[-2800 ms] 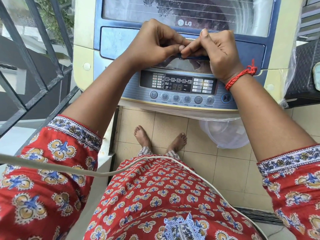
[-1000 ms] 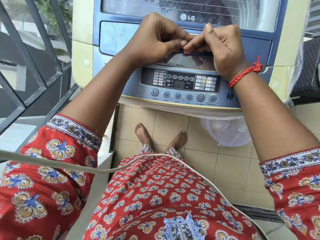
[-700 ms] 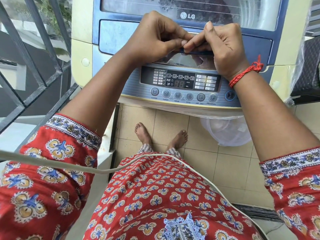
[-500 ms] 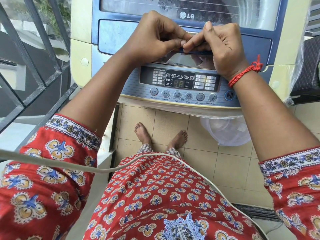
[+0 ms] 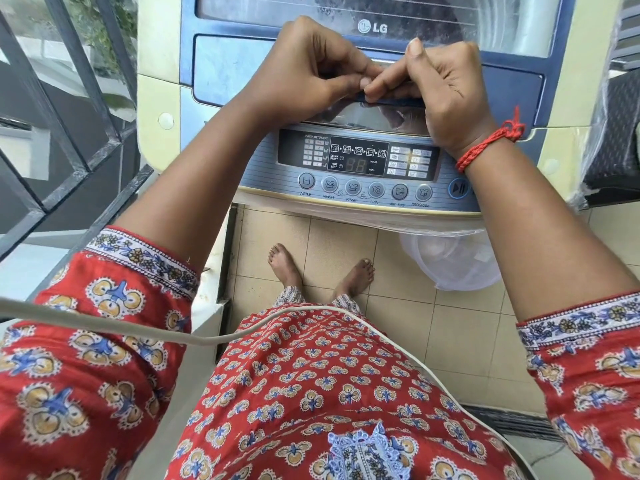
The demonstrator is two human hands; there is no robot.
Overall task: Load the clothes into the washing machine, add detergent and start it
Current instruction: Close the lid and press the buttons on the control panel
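A top-loading washing machine [image 5: 159, 64] stands in front of me with its blue glass lid [image 5: 225, 64] down. Something dark shows dimly through the glass; I cannot tell what it is. Both hands meet over the lid's front edge, just above the control panel [image 5: 360, 161]. My left hand [image 5: 311, 71] and my right hand [image 5: 446, 88] each pinch a thin dark blue strip [image 5: 398, 101] at that edge, fingertips touching. The display reads as unlit digits. The round start/pause button [image 5: 459, 188] sits just below my right wrist. No detergent is in view.
A dark metal railing [image 5: 69, 98] runs close on the left. A translucent plastic tub [image 5: 453, 261] lies on the tiled floor under the machine's front, right of my bare feet. A white cable [image 5: 138, 330] crosses my body. A dark wrapped object [image 5: 616, 133] stands at the right.
Both hands stay pinched on the strip at the lid's front edge. Only the view has shifted slightly.
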